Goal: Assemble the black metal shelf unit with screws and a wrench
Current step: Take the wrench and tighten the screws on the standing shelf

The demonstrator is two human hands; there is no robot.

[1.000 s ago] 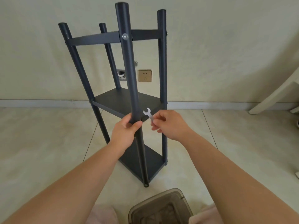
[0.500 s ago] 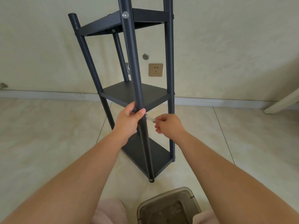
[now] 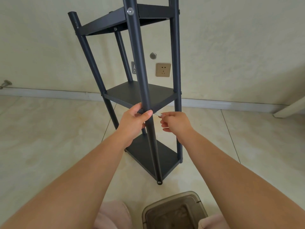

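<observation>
Three flat shelves and four round posts make up the black shelf unit (image 3: 140, 95), which stands upright on the tiled floor (image 3: 41, 146) just in front of a pale wall (image 3: 231, 38). Along the wall's foot runs a white skirting (image 3: 49, 93). On the wall behind the unit sit a gold socket (image 3: 163, 69), a small round cap (image 3: 153, 55) above it, and a metal plate partly hidden by the near post (image 3: 140, 63). At the far left a doorstop (image 3: 5, 83) pokes out above the skirting; at the right edge a pale slanted leg (image 3: 290, 108) meets the floor. A translucent brown bin (image 3: 175, 212) sits at the bottom of the view between the person's pink-clad knees.

The near post crosses the middle shelf's front corner and blocks the joint there. A silver screw (image 3: 130, 11) shows on that post at the top shelf.

Left hand (image 3: 133, 123) grips the near post at the level of the middle shelf, thumb wrapped across its front. Right hand (image 3: 176, 124), just right of the post, pinches a small silver wrench (image 3: 157, 114) whose far end reaches toward the post beside the left thumb; whether it sits on a screw cannot be told.
</observation>
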